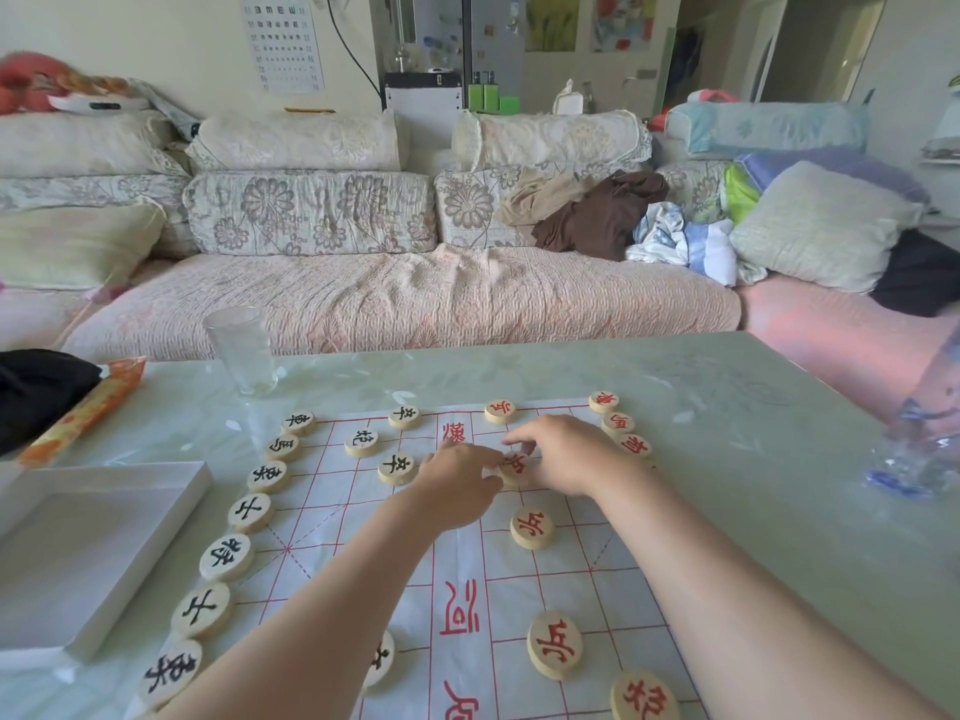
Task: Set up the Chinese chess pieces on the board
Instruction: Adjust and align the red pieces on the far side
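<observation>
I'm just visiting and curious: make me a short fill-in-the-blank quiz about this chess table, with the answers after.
1. The pieces lined up along the board's left edge carry characters painted in ____.
2. Both hands, the left hand and the right hand, meet at one piece whose character is ____.
3. Beyond the board stands an empty drinking ____.
4. The flat tray left of the board is coloured ____.

Answers: black; red; glass; white

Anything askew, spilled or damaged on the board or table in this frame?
Nothing spilled or damaged. The paper board is creased but flat. Both the left hand and right hand are on one red-lettered piece mid-board. The empty drinking glass stands upright.
</observation>
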`<move>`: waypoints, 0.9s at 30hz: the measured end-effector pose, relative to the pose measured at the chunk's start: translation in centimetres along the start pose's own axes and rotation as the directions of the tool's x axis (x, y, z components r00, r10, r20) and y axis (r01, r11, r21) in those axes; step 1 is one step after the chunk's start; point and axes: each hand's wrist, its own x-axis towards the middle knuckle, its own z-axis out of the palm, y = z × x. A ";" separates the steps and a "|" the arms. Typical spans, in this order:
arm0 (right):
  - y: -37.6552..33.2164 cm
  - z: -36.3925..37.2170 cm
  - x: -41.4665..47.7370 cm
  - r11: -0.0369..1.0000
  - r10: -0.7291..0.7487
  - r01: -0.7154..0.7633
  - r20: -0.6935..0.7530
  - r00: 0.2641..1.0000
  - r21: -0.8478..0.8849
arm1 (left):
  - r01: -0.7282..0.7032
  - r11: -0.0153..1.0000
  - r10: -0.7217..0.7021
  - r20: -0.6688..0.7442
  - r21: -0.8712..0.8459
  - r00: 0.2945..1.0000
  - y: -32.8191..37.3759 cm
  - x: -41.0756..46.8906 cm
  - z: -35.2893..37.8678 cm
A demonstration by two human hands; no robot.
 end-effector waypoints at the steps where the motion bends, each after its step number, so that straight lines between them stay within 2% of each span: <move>1: 0.2 0.0 0.1 1.000 0.009 -0.009 -0.003 1.000 -0.028 | 0.011 1.000 -0.012 -0.017 -0.027 1.000 -0.2 0.1 0.0; 3: 0.5 0.2 0.2 0.998 0.025 -0.025 0.005 1.000 -0.051 | 0.010 0.999 -0.013 -0.072 -0.039 0.997 -0.4 0.3 0.1; 5: 0.6 0.1 -0.1 1.000 0.013 -0.013 -0.002 1.000 0.005 | -0.019 0.999 0.015 -0.107 -0.038 0.994 -0.5 0.4 0.3; 9: 0.8 0.3 -0.1 0.995 -0.007 0.007 0.005 1.000 0.096 | -0.060 0.996 0.055 -0.082 -0.061 0.995 -0.2 0.0 0.9; 14: 0.7 1.1 0.6 0.999 0.032 -0.031 -0.050 0.998 0.028 | -0.018 0.997 0.009 -0.112 -0.079 0.994 -0.2 0.7 0.8; 27: 1.6 1.8 1.4 0.965 0.034 -0.015 -0.068 0.997 0.260 | -0.033 0.999 0.030 -0.106 -0.030 0.994 -0.6 2.9 1.1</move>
